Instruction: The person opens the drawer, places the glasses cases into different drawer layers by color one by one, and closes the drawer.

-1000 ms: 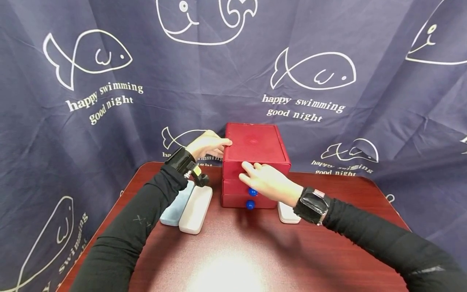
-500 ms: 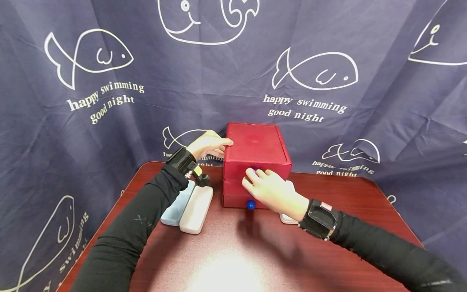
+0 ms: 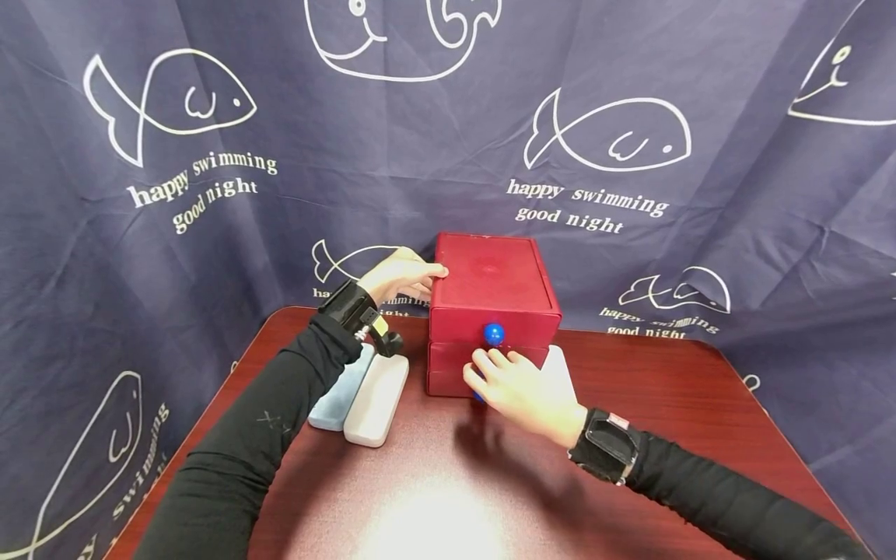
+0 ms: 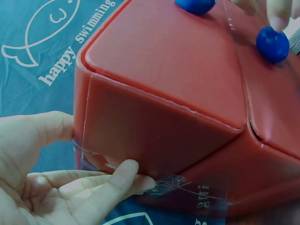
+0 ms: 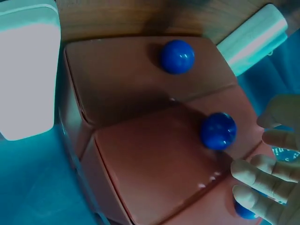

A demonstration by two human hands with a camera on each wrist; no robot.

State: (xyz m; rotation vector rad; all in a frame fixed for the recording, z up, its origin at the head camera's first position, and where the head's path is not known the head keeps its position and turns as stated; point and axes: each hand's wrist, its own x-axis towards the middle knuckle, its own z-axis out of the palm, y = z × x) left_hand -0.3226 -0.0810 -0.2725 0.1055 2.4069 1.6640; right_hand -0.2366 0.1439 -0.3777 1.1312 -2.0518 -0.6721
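A red drawer cabinet (image 3: 490,272) stands on the table, its drawers pushed in and round blue knobs on their fronts. My left hand (image 3: 400,276) lies at its left edge, thumb by the top rim; the left wrist view shows the extended fingers (image 4: 123,178) against the side wall. In front of the middle drawer is my right hand (image 3: 521,393), fingers loosely bent just below the top knob (image 3: 493,334). A right fingertip meets the middle knob (image 4: 273,44) in the left wrist view. The right wrist view shows the fingers spread beside the middle knob (image 5: 218,131).
Left of the cabinet, a light blue oblong case (image 3: 343,393) and a white one (image 3: 376,400) lie side by side. Another white case (image 3: 558,373) is at its right, partly behind my right hand. A dark blue fish-print curtain (image 3: 448,155) hangs behind the table (image 3: 651,420).
My right hand has moved down from the top drawer's front to the middle drawer, uncovering the top knob. My left hand has stayed at the cabinet's left edge.
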